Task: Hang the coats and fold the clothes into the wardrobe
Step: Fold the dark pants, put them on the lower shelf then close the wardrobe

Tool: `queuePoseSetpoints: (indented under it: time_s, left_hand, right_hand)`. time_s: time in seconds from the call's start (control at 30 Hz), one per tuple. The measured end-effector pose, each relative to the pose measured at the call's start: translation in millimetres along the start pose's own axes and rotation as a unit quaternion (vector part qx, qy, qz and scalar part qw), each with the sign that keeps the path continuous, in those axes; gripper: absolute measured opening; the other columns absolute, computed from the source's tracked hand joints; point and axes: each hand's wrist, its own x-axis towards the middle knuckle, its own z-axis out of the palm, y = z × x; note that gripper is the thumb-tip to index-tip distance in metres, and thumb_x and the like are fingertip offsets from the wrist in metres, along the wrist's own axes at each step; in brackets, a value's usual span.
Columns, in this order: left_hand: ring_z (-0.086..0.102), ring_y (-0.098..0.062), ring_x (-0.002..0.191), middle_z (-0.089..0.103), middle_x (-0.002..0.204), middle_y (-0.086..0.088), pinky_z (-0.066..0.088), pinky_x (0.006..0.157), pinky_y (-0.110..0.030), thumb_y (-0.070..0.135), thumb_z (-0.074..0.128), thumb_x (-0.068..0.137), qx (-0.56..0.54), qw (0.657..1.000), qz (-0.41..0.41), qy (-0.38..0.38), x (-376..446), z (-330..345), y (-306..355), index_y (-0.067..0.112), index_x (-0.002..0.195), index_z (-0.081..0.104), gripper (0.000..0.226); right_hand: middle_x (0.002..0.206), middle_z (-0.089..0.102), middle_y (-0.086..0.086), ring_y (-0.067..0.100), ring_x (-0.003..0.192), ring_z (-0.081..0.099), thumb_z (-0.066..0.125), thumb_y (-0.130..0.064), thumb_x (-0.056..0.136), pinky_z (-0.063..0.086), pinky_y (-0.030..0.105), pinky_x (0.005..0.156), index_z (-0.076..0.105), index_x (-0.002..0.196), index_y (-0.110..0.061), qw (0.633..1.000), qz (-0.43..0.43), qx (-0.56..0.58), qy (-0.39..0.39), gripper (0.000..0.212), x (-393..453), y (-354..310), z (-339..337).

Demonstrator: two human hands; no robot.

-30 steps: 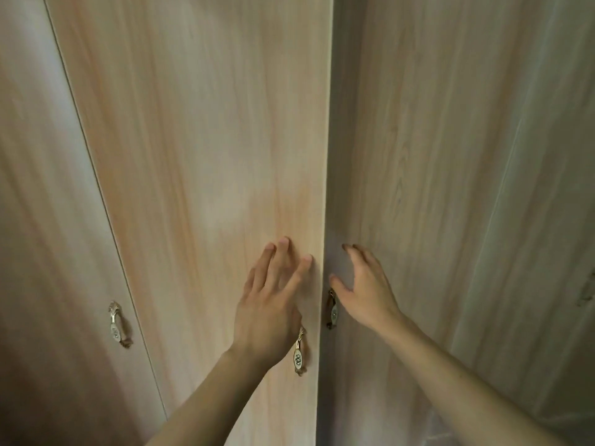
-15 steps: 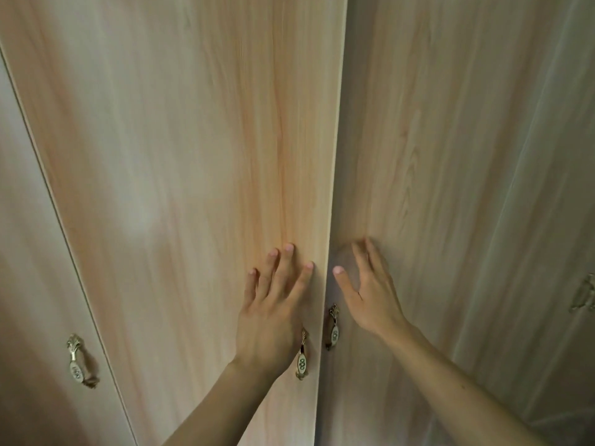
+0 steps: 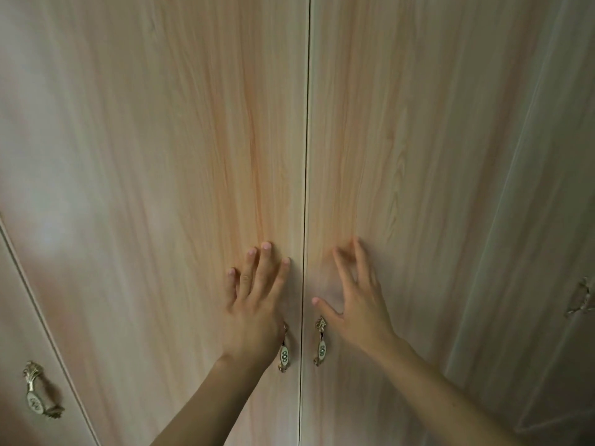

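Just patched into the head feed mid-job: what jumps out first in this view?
Two bare hands lie flat with straight fingers against pale wooden wardrobe doors: the left hand on the left door, the right hand on the right door, either side of the thin centre seam. Just below them sit two ornate brass handles, one partly hidden by the left hand, with another handle at lower left.

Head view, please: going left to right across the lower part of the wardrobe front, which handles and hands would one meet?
Far-left door handle → left hand → handle beside the seam → handle just right of the seam → right hand → blurred handle at the right edge.
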Motion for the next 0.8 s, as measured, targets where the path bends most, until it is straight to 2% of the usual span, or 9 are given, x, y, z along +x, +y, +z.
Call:
queuePoseSetpoints:
  time_s: [0.2, 0.37, 0.47, 0.57, 0.7, 0.8]
  left_hand:
    - [0.012, -0.031, 0.153, 0.016, 0.166, -0.010, 0.027, 0.115, -0.060, 0.011, 0.054, 0.068, -0.003, 1.000, -0.001, -0.022, -0.5, -3.6, 3.4, 0.020, 0.153, 0.038, 0.087]
    - [0.005, -0.028, 0.154, 0.009, 0.168, -0.006, 0.025, 0.118, -0.058, 0.015, 0.061, 0.069, -0.020, 0.997, -0.008, -0.069, -0.7, -13.8, 3.2, 0.022, 0.155, 0.033, 0.091]
    - [0.013, -0.025, 0.154, 0.013, 0.167, -0.003, 0.029, 0.117, -0.055, 0.017, 0.065, 0.068, -0.040, 0.995, -0.025, -0.092, 1.1, -24.0, 2.7, 0.021, 0.156, 0.031, 0.094]
    - [0.021, -0.024, 0.152, 0.022, 0.165, -0.001, 0.032, 0.117, -0.052, 0.021, 0.066, 0.075, -0.067, 0.994, -0.023, -0.088, 6.0, -34.1, -1.5, 0.019, 0.155, 0.032, 0.087]
    - [0.017, -0.019, 0.153, 0.022, 0.165, 0.002, 0.024, 0.121, -0.043, 0.030, 0.056, 0.089, -0.115, 0.990, -0.029, -0.072, 9.2, -44.4, -6.9, 0.019, 0.156, 0.027, 0.073]
    - [0.014, -0.020, 0.153, 0.021, 0.165, 0.000, 0.023, 0.119, -0.041, 0.033, 0.052, 0.093, -0.163, 0.980, -0.070, -0.090, 5.5, -52.8, -7.5, 0.017, 0.156, 0.025, 0.071]
  right_hand:
    - [0.166, -0.015, 0.005, 0.025, 0.155, -0.005, 0.057, -0.061, 0.089, 0.025, 0.049, 0.121, 0.014, 0.159, -0.026, 1.000, -0.011, -0.002, -0.019, 0.089, -0.7, 5.5, -4.0]
    - [0.167, -0.012, 0.004, 0.021, 0.154, -0.005, 0.061, -0.055, 0.089, 0.024, 0.042, 0.118, 0.016, 0.158, -0.026, 0.999, -0.006, 0.021, -0.033, 0.087, 0.1, 0.8, -14.1]
    - [0.167, -0.001, 0.002, 0.017, 0.154, 0.002, 0.061, -0.048, 0.091, 0.022, 0.041, 0.121, 0.018, 0.158, -0.024, 0.997, -0.001, 0.055, -0.045, 0.083, 2.1, -1.5, -27.4]
    - [0.165, 0.016, -0.001, 0.013, 0.152, 0.012, 0.062, -0.042, 0.094, 0.023, 0.043, 0.122, 0.021, 0.157, -0.021, 0.995, 0.029, 0.083, -0.051, 0.078, 2.0, -1.2, -45.4]
    - [0.160, 0.030, -0.001, 0.014, 0.149, 0.024, 0.064, -0.038, 0.094, 0.023, 0.036, 0.122, 0.031, 0.153, -0.021, 0.993, 0.069, 0.082, -0.045, 0.070, -14.9, -3.6, -64.2]
    - [0.158, 0.032, 0.001, 0.015, 0.148, 0.027, 0.064, -0.039, 0.092, 0.024, 0.034, 0.121, 0.035, 0.151, -0.022, 0.993, 0.076, 0.058, -0.063, 0.068, -33.5, -6.2, -74.9]
